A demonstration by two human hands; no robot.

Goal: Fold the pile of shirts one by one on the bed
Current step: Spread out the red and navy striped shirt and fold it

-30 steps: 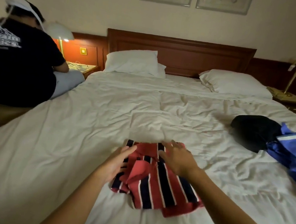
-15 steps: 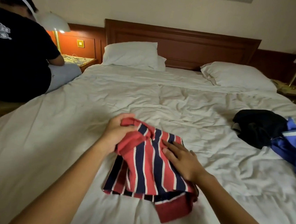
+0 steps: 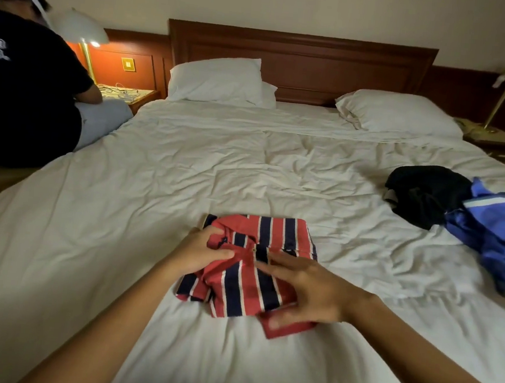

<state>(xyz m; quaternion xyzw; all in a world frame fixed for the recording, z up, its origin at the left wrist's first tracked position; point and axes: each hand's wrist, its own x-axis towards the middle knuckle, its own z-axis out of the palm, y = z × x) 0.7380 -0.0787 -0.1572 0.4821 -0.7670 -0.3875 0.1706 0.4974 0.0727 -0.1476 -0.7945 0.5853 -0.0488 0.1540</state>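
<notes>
Shirt lies part-folded on near bed; left hand pinches bunched cloth at its left edge, likely to tuck it; right hand presses flat, fingers spread, pinning the fold; pile sits well apart, right.

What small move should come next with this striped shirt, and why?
Probably fold the red flap sticking out at the near corner back onto the striped shirt. The right hand rests partly on it; the left hand pinches the bunched left side.
</notes>
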